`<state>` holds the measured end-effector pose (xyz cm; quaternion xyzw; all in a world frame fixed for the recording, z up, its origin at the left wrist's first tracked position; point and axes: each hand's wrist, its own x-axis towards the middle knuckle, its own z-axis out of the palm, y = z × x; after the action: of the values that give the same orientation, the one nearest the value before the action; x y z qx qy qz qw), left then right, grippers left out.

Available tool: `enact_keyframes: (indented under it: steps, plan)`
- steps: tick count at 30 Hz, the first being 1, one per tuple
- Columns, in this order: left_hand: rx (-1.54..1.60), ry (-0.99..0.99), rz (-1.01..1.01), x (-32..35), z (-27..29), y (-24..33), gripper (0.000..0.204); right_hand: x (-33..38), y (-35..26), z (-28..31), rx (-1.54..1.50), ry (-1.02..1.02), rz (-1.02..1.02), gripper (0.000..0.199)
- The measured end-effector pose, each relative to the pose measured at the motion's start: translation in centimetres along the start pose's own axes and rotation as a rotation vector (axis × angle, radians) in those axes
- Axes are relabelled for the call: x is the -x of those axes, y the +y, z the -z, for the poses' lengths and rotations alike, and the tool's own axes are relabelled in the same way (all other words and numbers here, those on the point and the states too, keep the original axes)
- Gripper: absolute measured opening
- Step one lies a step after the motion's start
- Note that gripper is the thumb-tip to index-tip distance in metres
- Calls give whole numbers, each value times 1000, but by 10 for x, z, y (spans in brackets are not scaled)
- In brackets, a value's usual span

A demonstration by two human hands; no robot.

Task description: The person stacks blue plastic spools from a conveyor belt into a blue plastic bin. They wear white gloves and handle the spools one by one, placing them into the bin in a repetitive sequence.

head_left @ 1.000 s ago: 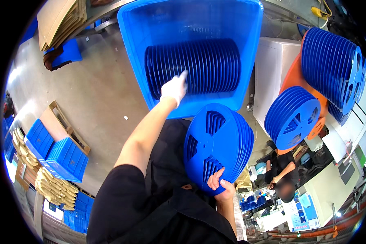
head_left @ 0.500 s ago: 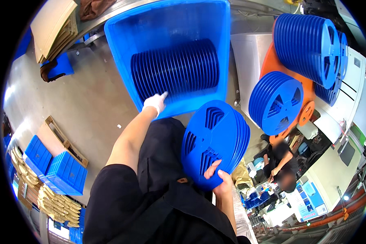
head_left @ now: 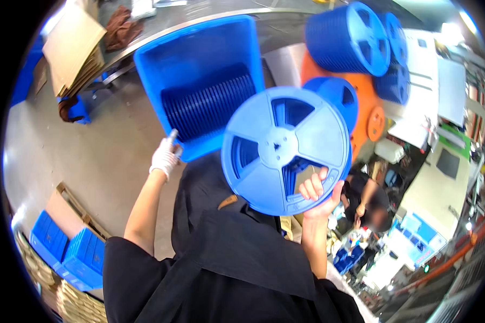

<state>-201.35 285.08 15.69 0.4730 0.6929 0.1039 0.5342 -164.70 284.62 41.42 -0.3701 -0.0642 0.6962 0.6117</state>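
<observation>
My right hand (head_left: 318, 195), bare, grips the lower rim of a stack of blue plastic reels (head_left: 284, 149), fingers hooked through a spoke opening; the stack's flat face is turned toward the camera. My left hand (head_left: 165, 156), in a white glove, rests at the near lower corner of a blue plastic crate (head_left: 202, 54) and holds nothing visible. Inside the crate a row of several blue reels (head_left: 210, 106) stands on edge.
More stacks of blue reels (head_left: 346, 37) lie on an orange surface (head_left: 367, 91) to the right. Flattened cardboard (head_left: 73, 46) sits upper left, blue crates (head_left: 73, 250) and cardboard stacks lower left. Another person (head_left: 369, 202) works below right beside white benches.
My right hand has lifted the reel stack and turned its face toward the camera. My left hand has drawn back from the reels in the crate to the crate's near corner.
</observation>
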Motion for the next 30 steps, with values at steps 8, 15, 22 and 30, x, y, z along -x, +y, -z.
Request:
enact_keyframes:
  steps: [8, 15, 22, 30]
  plan:
    - [716, 224, -510, 26, 30, 119, 49, 36, -58, -7, -224, -326, 66, 46]
    - [518, 489, -988, 82, 47, 285, 39, 35, -64, -10, -322, -478, 98, 43]
    - [-115, 57, -1506, 117, -24, 348, 34, 44, -52, -18, -245, -371, 13, 41]
    - [-229, 49, -969, 83, 22, 215, 46, 31, -64, -16, -316, -234, 65, 42]
